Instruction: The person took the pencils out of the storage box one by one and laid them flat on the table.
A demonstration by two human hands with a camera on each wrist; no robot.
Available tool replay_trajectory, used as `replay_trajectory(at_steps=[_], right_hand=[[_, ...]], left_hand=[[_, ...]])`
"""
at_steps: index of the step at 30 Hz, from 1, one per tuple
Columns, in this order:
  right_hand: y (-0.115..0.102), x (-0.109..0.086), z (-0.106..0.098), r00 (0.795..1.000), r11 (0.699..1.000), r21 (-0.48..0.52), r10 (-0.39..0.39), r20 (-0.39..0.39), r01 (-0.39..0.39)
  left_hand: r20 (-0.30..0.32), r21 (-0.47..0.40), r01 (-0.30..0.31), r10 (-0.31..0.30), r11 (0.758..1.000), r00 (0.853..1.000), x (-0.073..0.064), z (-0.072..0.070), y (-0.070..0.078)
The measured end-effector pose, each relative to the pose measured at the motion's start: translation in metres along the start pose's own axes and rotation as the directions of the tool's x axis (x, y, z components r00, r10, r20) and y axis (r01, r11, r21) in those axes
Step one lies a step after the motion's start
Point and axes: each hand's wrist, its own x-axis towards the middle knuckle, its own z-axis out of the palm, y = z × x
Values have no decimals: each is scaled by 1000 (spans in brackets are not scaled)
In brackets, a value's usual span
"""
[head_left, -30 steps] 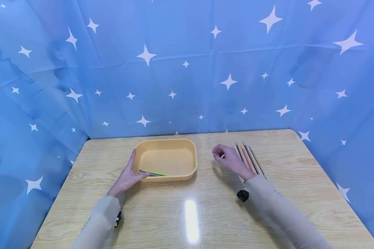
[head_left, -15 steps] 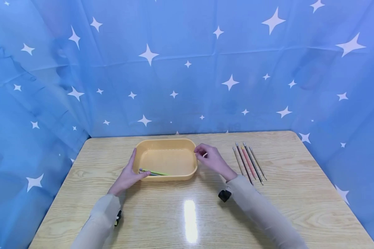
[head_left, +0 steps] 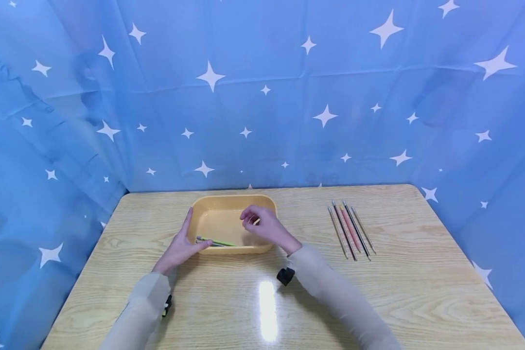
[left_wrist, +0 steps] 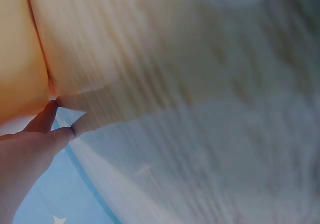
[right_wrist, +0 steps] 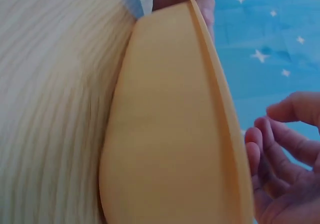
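Note:
A yellow plastic tray (head_left: 234, 198) sits on the table, with a green pencil (head_left: 223, 243) and some darker ones along its front wall. At its left end, my left hand (head_left: 181, 248) grips the corner; the thumb lies over the front rim and the fingers run along the left side. My right hand (head_left: 264, 226) is above the tray's right half with loosely bent fingers. In the right wrist view its thumb is close to the index fingertip (right_wrist: 262, 124), and nothing shows between them.
On the wooden table (head_left: 420, 272), to the right of the tray, several pencils (head_left: 350, 228) lie side by side in a row. A blue curtain with white stars (head_left: 262, 112) hangs behind and beside the table.
My right hand has moved left from beside the row of pencils, past the tray's right rim, to above the tray. The left hand and the tray have stayed in place.

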Motion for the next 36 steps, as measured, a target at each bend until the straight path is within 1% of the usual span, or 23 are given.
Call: replay_trajectory(at_steps=[3,5,8,12,14,17,19,22,24,27,30,32,36], right_hand=[[-2,6,12,997,999,-2,42,62,-42],[-2,9,19,992,997,8,72,105,-73],[-1,12,28,979,991,45,113,173,-122],[2,15,36,959,980,66,167,229,-186],[2,17,39,949,975,43,201,242,-218],[0,20,43,929,965,-61,261,261,-254],[0,22,46,918,953,-149,297,262,-265],[-1,24,49,906,920,-273,349,241,-281],[-2,24,51,901,893,-342,378,214,-293],[-6,25,53,893,843,-435,419,165,-316],[-9,25,54,884,803,-487,451,120,-344],[-10,24,54,881,795,-489,462,102,-360],[-10,25,55,884,800,-473,460,89,-369]], left_hand=[[0,-2,10,-10,1000,1000,1,1,-1],[-2,-8,19,-19,1000,1000,1,2,-2],[-3,-10,25,-25,1000,1000,1,4,-2],[-2,-13,25,-25,1000,1000,2,5,0],[-1,-15,22,-22,1000,1000,2,5,0],[-3,-12,13,-13,1000,1000,3,6,1],[-6,-11,12,-12,1000,1000,2,6,0],[0,-14,13,-13,1000,1000,2,5,1],[-1,-17,14,-14,1000,1000,2,4,0],[-5,-23,11,-12,1000,1000,1,3,0],[-8,-37,12,-12,999,1000,1,3,-1],[-4,-41,14,-15,999,1000,1,2,-1],[-7,-34,17,-17,999,1000,1,2,-1]])
